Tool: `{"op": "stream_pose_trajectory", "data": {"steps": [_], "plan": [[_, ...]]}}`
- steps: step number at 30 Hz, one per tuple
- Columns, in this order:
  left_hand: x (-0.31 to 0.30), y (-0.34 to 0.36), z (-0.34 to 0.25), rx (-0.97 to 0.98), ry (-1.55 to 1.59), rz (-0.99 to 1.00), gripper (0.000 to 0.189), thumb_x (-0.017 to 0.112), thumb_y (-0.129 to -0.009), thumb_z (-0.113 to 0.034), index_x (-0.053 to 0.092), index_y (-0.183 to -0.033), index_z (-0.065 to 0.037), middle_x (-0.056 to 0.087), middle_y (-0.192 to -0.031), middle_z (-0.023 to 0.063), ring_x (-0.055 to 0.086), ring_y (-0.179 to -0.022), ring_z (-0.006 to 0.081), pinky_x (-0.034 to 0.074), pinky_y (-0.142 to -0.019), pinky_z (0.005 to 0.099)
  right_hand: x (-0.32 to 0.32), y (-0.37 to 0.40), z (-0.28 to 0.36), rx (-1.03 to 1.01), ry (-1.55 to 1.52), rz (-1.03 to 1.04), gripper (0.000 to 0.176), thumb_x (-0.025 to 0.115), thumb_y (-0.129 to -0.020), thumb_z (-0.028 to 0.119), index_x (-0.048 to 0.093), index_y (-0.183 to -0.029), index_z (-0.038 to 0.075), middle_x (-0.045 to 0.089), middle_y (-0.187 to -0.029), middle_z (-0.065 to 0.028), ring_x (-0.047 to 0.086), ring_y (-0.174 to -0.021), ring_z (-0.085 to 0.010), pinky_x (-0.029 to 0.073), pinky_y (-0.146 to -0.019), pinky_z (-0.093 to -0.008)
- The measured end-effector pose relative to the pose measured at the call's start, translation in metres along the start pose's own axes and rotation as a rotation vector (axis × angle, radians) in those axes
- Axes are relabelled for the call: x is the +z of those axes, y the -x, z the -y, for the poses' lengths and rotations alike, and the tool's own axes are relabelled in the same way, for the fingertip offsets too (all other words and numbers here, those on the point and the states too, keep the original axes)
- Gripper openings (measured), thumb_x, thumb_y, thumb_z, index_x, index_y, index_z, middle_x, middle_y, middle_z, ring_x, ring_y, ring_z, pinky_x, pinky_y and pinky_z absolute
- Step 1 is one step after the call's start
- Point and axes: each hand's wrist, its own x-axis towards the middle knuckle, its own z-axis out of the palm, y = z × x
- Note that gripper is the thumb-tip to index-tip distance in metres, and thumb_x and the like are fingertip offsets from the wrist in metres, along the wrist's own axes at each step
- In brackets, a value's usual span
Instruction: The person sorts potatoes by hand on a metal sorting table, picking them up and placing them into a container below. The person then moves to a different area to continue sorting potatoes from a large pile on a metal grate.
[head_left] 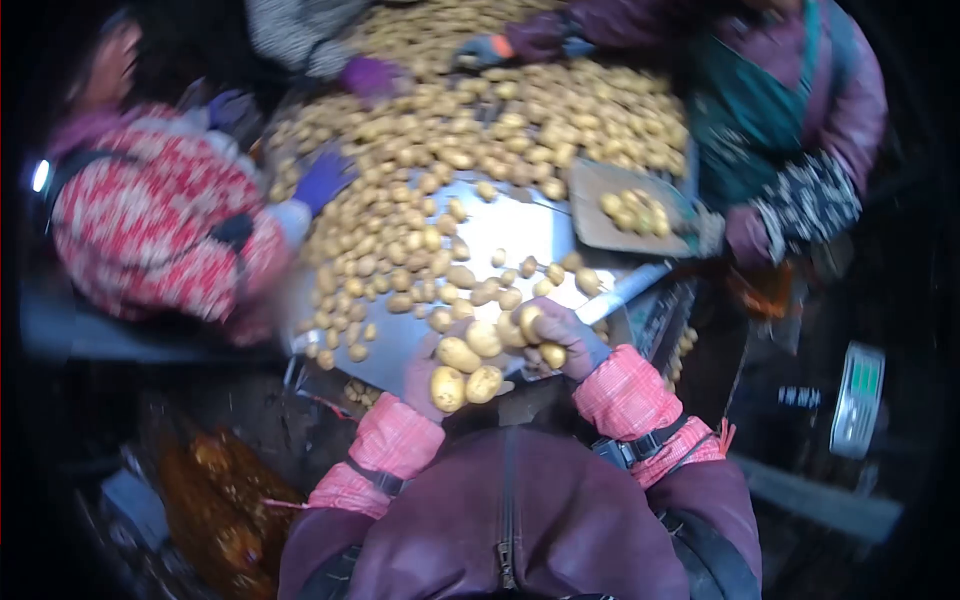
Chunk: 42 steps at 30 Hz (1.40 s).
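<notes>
Several pale yellow potatoes (458, 356) lie between my two gloved hands at the near edge of the metal table (395, 350). My left hand (422, 378) is curled round the left side of this group, with potatoes resting against its palm and fingers. On the right, my right hand (567, 335) is bent around a few more potatoes (551, 354). Both hands wear dull purplish gloves below pink checked sleeves. Just beyond them, loose potatoes (510, 299) lie on the shiny tabletop.
A large potato heap (450, 130) covers the far side. A co-worker's purple-gloved hand (325, 180) touches potatoes at left; another person's glove (705, 230) holds a scoop (590, 225) with potatoes at right. Orange mesh sacks (225, 510) lie lower left, a digital device (857, 400) at right.
</notes>
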Motion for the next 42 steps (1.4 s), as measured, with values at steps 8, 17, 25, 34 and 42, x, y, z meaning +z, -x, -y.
{"op": "stream_pose_trajectory", "data": {"steps": [8,17,25,34,42], "plan": [[0.077,-0.026,0.090,-0.464,-0.128,-0.008,0.061,0.043,-0.105,-0.043,0.042,-0.152,-0.004,0.052,-0.148,0.0204,0.058,-0.127,0.0452,0.048,-0.103,0.0663,-0.039,0.144,-0.019,-0.060,0.092,-0.344,0.053,0.071,-0.095,0.041,0.058,-0.133,0.007,0.065,-0.103,-0.0039,0.061,-0.076,-0.0097,0.047,-0.057,-0.0220],[0.108,-0.098,0.198,-0.193,-0.964,0.592,0.058,0.052,-0.104,-0.043,0.044,-0.150,-0.007,0.051,-0.149,0.0196,0.055,-0.133,0.0398,0.048,-0.106,0.0636,-0.090,0.257,-0.036,-0.341,0.010,-0.648,0.055,0.078,-0.087,0.010,0.056,-0.137,0.006,0.065,-0.117,-0.0050,0.065,-0.103,-0.0153,0.055,-0.089,-0.0293],[0.141,-0.139,0.275,-0.683,-0.428,0.105,0.049,0.056,-0.104,-0.039,0.050,-0.143,-0.009,0.061,-0.128,0.0189,0.064,-0.117,0.0374,0.054,-0.099,0.0606,-0.236,0.295,-0.058,-0.640,0.006,-1.112,0.045,0.074,-0.093,0.012,0.058,-0.135,0.008,0.064,-0.120,-0.0058,0.063,-0.104,-0.0171,0.054,-0.092,-0.0321],[0.098,-0.079,0.182,0.379,-1.801,0.225,0.047,0.065,-0.100,-0.027,0.056,-0.140,-0.004,0.063,-0.133,0.0163,0.060,-0.125,0.0283,0.047,-0.108,0.0448,-0.199,0.299,-0.034,-0.551,-0.463,-0.727,0.040,0.056,-0.105,0.034,0.058,-0.139,0.012,0.065,-0.118,-0.0118,0.058,-0.081,-0.0160,0.052,-0.073,-0.0309],[0.033,-0.043,0.101,0.757,-2.632,-0.102,0.059,0.066,-0.091,-0.033,0.048,-0.136,0.000,0.052,-0.133,0.0248,0.048,-0.125,0.0446,0.036,-0.109,0.0577,-0.211,0.275,-0.054,-0.364,-0.220,-0.643,0.045,0.047,-0.108,0.042,0.060,-0.130,0.005,0.069,-0.095,-0.0087,0.056,-0.065,-0.0116,0.044,-0.054,-0.0254]]}}
